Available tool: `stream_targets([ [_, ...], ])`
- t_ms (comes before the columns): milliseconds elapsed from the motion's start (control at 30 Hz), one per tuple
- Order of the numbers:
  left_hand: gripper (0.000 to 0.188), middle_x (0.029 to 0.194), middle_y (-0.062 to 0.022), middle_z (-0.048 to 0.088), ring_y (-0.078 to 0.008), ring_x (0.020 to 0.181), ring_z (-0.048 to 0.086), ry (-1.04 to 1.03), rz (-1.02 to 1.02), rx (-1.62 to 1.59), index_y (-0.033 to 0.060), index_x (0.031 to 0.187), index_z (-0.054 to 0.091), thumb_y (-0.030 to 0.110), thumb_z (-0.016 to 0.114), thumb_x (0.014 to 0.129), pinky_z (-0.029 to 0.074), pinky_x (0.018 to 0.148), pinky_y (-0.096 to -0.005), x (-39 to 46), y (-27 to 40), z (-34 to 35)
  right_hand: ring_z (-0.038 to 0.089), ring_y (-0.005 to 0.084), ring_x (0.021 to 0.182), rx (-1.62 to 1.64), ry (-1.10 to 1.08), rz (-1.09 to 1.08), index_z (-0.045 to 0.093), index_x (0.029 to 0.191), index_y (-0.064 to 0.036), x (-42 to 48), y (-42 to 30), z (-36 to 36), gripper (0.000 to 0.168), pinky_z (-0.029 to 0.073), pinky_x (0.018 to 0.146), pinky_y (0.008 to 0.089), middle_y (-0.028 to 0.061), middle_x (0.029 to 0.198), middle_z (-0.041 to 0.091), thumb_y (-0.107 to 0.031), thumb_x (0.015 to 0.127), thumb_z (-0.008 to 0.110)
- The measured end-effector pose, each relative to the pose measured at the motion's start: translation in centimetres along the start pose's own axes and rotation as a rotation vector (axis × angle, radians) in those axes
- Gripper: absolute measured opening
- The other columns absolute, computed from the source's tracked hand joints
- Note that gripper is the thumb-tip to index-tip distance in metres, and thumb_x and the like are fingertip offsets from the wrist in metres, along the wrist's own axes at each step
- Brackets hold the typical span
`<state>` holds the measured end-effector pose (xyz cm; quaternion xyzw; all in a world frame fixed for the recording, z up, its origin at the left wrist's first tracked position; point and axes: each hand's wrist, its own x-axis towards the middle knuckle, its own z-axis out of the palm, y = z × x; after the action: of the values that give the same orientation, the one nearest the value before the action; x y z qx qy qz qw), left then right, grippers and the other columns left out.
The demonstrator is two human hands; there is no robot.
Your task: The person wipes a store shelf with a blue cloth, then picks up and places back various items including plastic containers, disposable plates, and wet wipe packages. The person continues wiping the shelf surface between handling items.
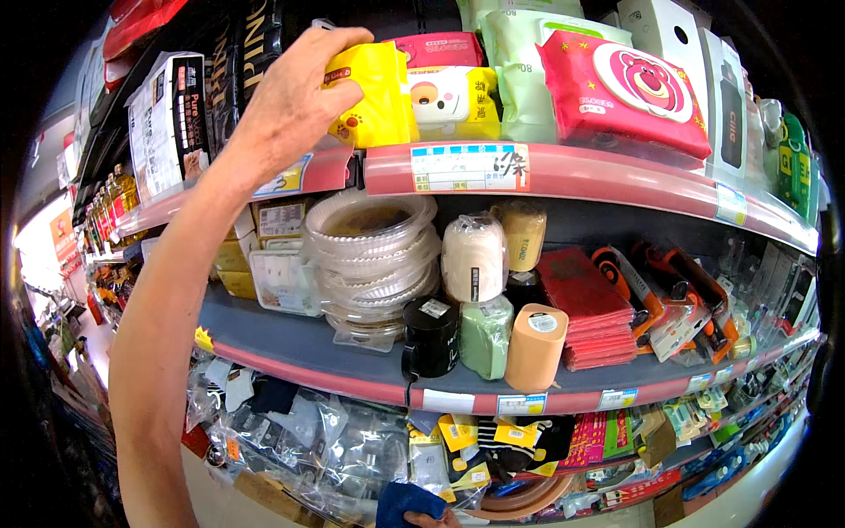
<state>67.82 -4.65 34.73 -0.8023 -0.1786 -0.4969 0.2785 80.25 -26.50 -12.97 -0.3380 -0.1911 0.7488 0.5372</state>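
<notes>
My left hand (300, 92) reaches up from the lower left to the upper shelf (587, 168). Its fingers and thumb grip a yellow soft packet (379, 96) with paw prints on it. Right beside that packet sits a yellow and white wipes pack (452, 102) with a cartoon face, and a red pack (439, 49) shows behind. At the bottom edge of the view, my right hand (432, 520) holds a folded dark blue cloth (408, 503); most of this hand is cut off by the frame.
A pink wipes pack with a bear (627, 92) leans at the shelf's front. Below are stacked clear plastic rings (373, 264), a black mug (430, 336), an orange-beige cup (536, 346), red packets (584, 303) and orange-handled tools (686, 297). Packaged socks (462, 449) hang lower.
</notes>
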Motion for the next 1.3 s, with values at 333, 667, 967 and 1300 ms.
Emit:
stream_targets([
  [333, 0.087, 0.138, -0.0133, 0.054, -0.0223, 0.121, 0.054, -0.429, -0.377, -0.468, 0.0028, 0.146, 0.043, 0.037, 0.075, 0.072, 0.043, 0.103, -0.0353, 0.4, -3.2, -4.1, 0.068, 0.0195, 0.081, 0.03, 0.113, 0.031, 0.064, 0.11, 0.0, -1.4, -0.8, -0.7, 0.027, 0.058, 0.069, 0.0333, 0.0059, 0.095, 0.068, -0.004, 0.084, 0.07],
  [667, 0.074, 0.115, -0.0073, 0.063, -0.0171, 0.105, 0.057, -0.54, -0.164, 0.012, 0.0048, 0.137, 0.053, 0.051, 0.068, 0.081, 0.043, 0.093, -0.03, 1.2, -7.1, -3.1, 0.066, 0.0202, 0.081, -0.047, 0.229, -0.046, 0.063, 0.109, -0.003, 0.3, 1.3, -4.4, 0.027, 0.057, 0.071, 0.0337, 0.0065, 0.094, 0.066, -0.005, 0.083, 0.069],
  [967, 0.057, 0.113, -0.0101, 0.066, -0.0186, 0.104, 0.059, -0.213, -0.268, -0.39, -0.0038, 0.123, 0.062, 0.038, 0.073, 0.085, 0.045, 0.091, -0.0296, 0.3, -5.3, -5.0, 0.068, 0.0224, 0.078, -0.059, 0.15, 0.068, 0.061, 0.112, -0.003, 1.9, 2.9, -4.0, 0.03, 0.059, 0.065, 0.036, 0.0075, 0.09, 0.067, -0.006, 0.083, 0.07],
  [1300, 0.068, 0.123, -0.0087, 0.061, -0.018, 0.112, 0.058, -0.244, -0.653, -0.787, 0.0047, 0.134, 0.051, 0.041, 0.076, 0.083, 0.045, 0.098, -0.0327, -2.8, -7.0, -2.4, 0.068, 0.0257, 0.087, -0.07, 0.146, 0.133, 0.061, 0.115, -0.002, 1.6, 1.9, -2.5, 0.031, 0.06, 0.076, 0.0398, 0.0112, 0.097, 0.066, -0.003, 0.084, 0.067],
])
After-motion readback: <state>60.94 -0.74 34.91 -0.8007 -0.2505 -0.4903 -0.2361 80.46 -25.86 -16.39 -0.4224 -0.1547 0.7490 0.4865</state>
